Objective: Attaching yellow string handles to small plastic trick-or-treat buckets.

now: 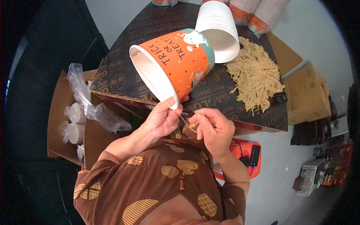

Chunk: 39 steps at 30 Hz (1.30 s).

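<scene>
And here's the orange paper bucket (187, 62) tipped on its side above the table (127, 77), mouth reaching the front edge — light and stiff-walled by the look of it, likely to dent if squeezed, so the firm rolled rim seems the place to hold. The left hand (164, 120) pinches that rim with the thin, soft-looking cord (182, 119) across it, the right hand (216, 129) bunches thumb and forefinger beside the cord — its exact grip I can't tell. More room lies toward the table's left corner; white buckets (219, 32) and a cord pile (257, 71) crowd the right.
</scene>
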Motion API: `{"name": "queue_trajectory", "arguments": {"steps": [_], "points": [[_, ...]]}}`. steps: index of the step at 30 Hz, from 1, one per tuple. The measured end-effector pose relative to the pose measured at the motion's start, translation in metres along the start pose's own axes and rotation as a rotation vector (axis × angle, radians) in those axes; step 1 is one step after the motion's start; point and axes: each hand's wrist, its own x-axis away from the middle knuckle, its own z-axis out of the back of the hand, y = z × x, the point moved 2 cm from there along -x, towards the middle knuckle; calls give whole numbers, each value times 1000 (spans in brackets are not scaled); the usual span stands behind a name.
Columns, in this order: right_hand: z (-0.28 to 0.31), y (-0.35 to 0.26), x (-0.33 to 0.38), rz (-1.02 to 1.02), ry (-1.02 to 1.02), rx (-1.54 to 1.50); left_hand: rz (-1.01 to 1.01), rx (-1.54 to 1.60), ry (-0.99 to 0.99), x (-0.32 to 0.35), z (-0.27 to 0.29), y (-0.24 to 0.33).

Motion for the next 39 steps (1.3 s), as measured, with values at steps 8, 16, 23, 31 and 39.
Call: {"name": "queue_trajectory", "arguments": {"steps": [8,16,23,31,39], "points": [[-2,13,-10,205,35,50,-11,-39,-27,-2,0,-8],[-3,15,-12,77,24,-29,-1,-62,21,-1,-8,-10],[-5,16,-10,61,54,-3,-7,-67,46,-1,-12,-7],[-9,20,-14,82,74,83,-6,-67,44,-2,-15,-8],[-11,26,-20,152,89,138,23,-29,-53,-4,-5,-10]]}}
